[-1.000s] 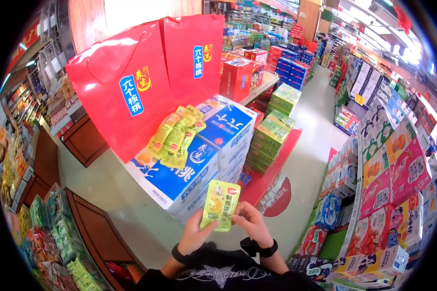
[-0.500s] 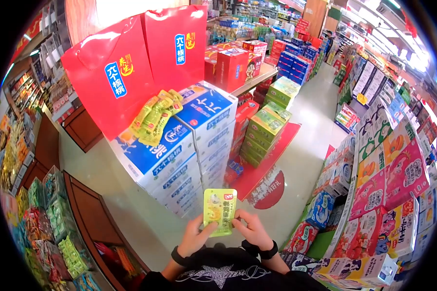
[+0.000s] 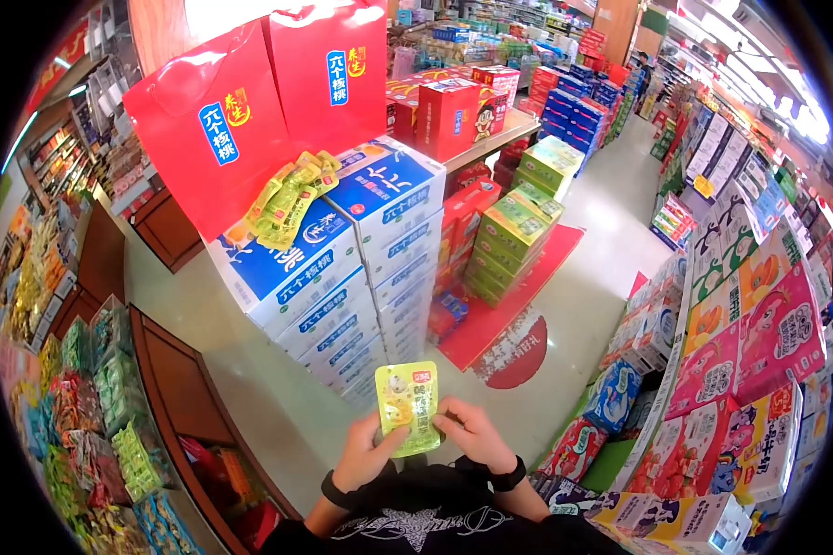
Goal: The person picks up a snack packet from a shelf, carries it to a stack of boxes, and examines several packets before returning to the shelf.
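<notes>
A flat yellow-green snack pouch [image 3: 409, 407] is held upright in front of the dark shirt. My left hand [image 3: 368, 451] pinches its lower left side, thumb across the front. At the right edge, my right hand [image 3: 477, 433] grips the same pouch between thumb and fingers. Beyond it, a pile of similar green pouches [image 3: 290, 205] lies on top of stacked blue-and-white cartons [image 3: 329, 305]. Two large red bags [image 3: 329, 83] stand upright behind that pile.
Green boxes [image 3: 512, 231] are stacked on a red mat [image 3: 555, 273] beyond the cartons. Packed shelves with pink cartons [image 3: 740, 351] line the right side. Wooden bins [image 3: 190, 398] with bagged snacks stand at the left. A person [image 3: 642, 65] is far down the aisle.
The view has shifted slightly. The pouch, still between both hands, has moved a little to the left in view and tilted slightly.
</notes>
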A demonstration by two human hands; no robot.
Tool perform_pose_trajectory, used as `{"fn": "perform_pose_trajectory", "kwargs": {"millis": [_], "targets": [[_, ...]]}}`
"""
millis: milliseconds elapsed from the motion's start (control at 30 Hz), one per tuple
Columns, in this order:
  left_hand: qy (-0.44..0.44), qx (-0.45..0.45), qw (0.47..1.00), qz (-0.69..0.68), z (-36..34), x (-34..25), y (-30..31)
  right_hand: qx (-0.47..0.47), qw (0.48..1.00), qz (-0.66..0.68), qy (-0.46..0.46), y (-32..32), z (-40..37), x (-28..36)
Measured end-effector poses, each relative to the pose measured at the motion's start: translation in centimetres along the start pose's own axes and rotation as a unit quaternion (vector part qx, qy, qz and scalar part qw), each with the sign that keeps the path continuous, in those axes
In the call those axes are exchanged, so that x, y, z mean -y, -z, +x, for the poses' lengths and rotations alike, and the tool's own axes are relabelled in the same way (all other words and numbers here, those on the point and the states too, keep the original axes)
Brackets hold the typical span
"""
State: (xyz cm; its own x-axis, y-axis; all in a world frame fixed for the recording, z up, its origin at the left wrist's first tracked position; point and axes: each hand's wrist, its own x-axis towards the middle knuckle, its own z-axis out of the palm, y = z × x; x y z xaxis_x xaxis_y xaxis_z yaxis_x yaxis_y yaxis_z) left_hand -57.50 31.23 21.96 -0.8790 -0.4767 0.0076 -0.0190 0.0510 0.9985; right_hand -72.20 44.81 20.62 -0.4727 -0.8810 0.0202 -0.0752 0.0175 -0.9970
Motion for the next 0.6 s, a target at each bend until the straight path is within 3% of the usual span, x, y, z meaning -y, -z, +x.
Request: {"fn": "perform_pose_trajectory", "kwargs": {"millis": [267, 600], "targets": [[-0.02, -0.046, 0.997, 0.065, -1.6, 0.0, 0.4, 0.044, 0.998, -0.031, -0.014, -0.9, 0.3, -0.4], [-0.007, -0.069, 0.997, 0.028, -3.1, 0.1, 2.2, 0.027, 0.994, -0.104, 0.019, -3.3, 0.7, 1.1]]}}
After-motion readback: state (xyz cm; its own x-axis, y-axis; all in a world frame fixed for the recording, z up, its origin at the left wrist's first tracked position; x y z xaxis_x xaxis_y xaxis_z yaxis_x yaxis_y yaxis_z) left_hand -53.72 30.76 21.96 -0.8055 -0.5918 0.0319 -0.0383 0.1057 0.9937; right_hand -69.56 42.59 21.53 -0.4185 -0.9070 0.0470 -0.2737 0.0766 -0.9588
